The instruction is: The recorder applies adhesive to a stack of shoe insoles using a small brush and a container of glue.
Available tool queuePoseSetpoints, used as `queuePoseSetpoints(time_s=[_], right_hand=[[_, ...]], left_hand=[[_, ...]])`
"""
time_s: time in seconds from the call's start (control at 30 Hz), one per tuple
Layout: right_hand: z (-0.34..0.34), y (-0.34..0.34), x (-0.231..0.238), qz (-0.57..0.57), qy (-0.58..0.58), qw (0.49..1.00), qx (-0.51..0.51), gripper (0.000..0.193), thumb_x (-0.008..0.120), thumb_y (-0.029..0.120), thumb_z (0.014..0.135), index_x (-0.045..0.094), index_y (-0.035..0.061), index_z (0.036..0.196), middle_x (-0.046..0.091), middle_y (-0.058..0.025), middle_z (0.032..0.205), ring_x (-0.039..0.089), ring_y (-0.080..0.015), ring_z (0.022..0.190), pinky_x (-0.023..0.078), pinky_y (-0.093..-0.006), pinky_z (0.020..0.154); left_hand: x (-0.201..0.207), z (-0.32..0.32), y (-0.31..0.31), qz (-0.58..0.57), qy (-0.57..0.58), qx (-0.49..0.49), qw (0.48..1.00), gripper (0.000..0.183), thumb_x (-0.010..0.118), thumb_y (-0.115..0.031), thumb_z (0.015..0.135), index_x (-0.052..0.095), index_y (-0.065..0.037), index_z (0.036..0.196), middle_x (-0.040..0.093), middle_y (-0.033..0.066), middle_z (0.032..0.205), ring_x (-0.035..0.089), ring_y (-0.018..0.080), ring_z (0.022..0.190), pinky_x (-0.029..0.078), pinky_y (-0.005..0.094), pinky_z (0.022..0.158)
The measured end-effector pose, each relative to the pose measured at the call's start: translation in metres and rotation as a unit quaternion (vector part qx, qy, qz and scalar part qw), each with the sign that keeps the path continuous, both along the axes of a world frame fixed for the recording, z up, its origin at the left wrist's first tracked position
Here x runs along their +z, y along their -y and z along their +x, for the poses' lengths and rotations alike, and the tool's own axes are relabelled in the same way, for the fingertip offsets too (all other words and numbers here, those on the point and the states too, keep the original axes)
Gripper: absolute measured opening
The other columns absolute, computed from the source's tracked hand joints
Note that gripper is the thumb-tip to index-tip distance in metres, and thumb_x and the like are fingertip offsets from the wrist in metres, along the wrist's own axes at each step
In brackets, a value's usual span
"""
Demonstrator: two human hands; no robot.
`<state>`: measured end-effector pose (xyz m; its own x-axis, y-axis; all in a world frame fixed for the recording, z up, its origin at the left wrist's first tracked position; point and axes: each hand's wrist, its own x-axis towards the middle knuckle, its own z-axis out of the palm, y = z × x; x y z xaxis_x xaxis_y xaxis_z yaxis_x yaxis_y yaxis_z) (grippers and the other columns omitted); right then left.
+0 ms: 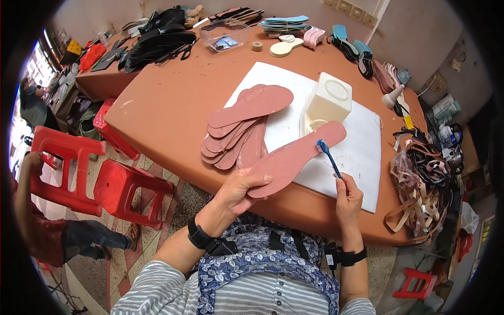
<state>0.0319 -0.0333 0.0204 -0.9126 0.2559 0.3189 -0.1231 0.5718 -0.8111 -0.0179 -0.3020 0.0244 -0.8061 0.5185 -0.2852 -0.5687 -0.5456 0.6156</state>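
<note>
My left hand [240,190] grips a reddish-pink shoe insole [294,160] by its wide end, thumb on top, holding it over the table's near edge. In my right hand [348,197] is a blue toothbrush [329,156], pinched by its handle. Its bristles touch the insole near the narrow end. Left of the held piece, several similar insoles [251,107] lie fanned in a pile, partly on a white sheet [357,181]. Behind the held insole stands a cream box-shaped container [329,98]; what lies around its base is partly hidden.
A brown-covered table [157,105] bears straps [420,184] at right. Along the back are a clear plastic box [224,37], a tape roll [256,46], black pieces [160,44] and stacked soles [283,25]. Red stools [123,191] stand at left, where a person [68,236] holds one.
</note>
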Motion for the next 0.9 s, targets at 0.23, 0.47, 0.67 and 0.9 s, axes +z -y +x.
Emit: queuePoseSetpoints(time_s=[0.23,0.47,0.67,0.9], right_hand=[[-0.007,-0.025,-0.003,-0.046,-0.005,0.998,-0.038,0.021,0.051,0.018,0.096,0.063,0.0035,0.106,0.042,0.0082,0.068,0.033,-0.0023,0.060,0.025,-0.0195,0.051],[-0.026,-0.027,0.030,0.165,0.033,0.984,-0.060,0.019,0.053,0.021,0.093,0.061,0.0066,0.104,0.055,-0.0079,0.066,0.053,-0.0195,0.057,0.039,-0.0331,0.052],[-0.042,-0.026,0.041,0.358,-0.001,0.932,-0.055,0.016,0.054,0.023,0.092,0.062,0.0100,0.098,0.062,-0.0124,0.073,0.061,-0.0342,0.067,0.045,-0.0441,0.056],[-0.055,-0.013,0.059,0.442,0.075,0.893,-0.045,0.017,0.057,0.022,0.089,0.064,0.0096,0.098,0.065,-0.0145,0.078,0.062,-0.0352,0.072,0.046,-0.0445,0.061]], left_hand=[[-0.006,0.005,0.021,-0.033,0.009,0.042,0.999,0.034,0.066,-0.002,0.081,0.056,0.008,0.112,0.064,0.0102,0.101,0.065,0.0164,0.084,0.055,0.0267,0.068],[0.010,0.003,0.049,-0.083,-0.023,0.124,0.989,0.037,0.065,-0.004,0.079,0.056,0.005,0.114,0.065,0.0100,0.098,0.065,0.0136,0.076,0.054,0.0222,0.058],[0.007,0.001,0.052,-0.071,-0.044,0.144,0.986,0.042,0.065,-0.003,0.078,0.054,0.008,0.117,0.064,0.0125,0.105,0.065,0.0172,0.089,0.055,0.0258,0.075],[0.002,-0.001,0.052,-0.062,-0.045,0.142,0.987,0.048,0.067,-0.001,0.076,0.052,0.010,0.121,0.062,0.0146,0.112,0.063,0.0203,0.100,0.050,0.0293,0.091]])
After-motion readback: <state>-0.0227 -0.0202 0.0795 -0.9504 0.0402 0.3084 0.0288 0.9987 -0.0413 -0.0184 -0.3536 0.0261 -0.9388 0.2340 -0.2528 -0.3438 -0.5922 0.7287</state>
